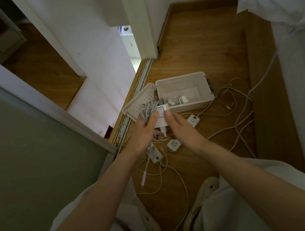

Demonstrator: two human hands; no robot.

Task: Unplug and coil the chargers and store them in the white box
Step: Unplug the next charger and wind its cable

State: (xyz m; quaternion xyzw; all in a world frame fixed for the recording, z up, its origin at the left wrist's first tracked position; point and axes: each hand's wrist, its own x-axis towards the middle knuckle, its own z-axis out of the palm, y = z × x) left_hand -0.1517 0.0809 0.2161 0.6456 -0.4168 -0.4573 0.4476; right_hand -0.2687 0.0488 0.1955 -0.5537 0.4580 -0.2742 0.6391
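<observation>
- I have one charger [160, 118] in both hands, just above the floor [206, 45] and just in front of the white box [190, 107]. Its prongs point back towards me, so it is already out of any socket.
- My left hand [144, 130] is curled round the coiled cable [147, 107], with the thumb pressed on the charger's body. My right hand [181, 126] pinches the charger's right side, thumb on top; its fingers underneath are hidden.
- I judge the step in hand to be the end of coiling this unit: the cable looks gathered in a bundle, though I cannot tell whether its tail is tucked in.
- The white box stands open on the floor by the door track, with its lid [137, 102] leaning off its left end. Two small adapters [176, 100] already lie at its bottom.
- The next move calls for carrying the bundle forward over the box's near wall and lowering it in beside those adapters. The left grip has to keep the loops together until it rests.
- More is left after that. A cube socket [173, 145], a switch block [193, 120] and an adapter [154, 155] lie just below my hands. The loose cables [235, 96] trail to the right side of the floor.
</observation>
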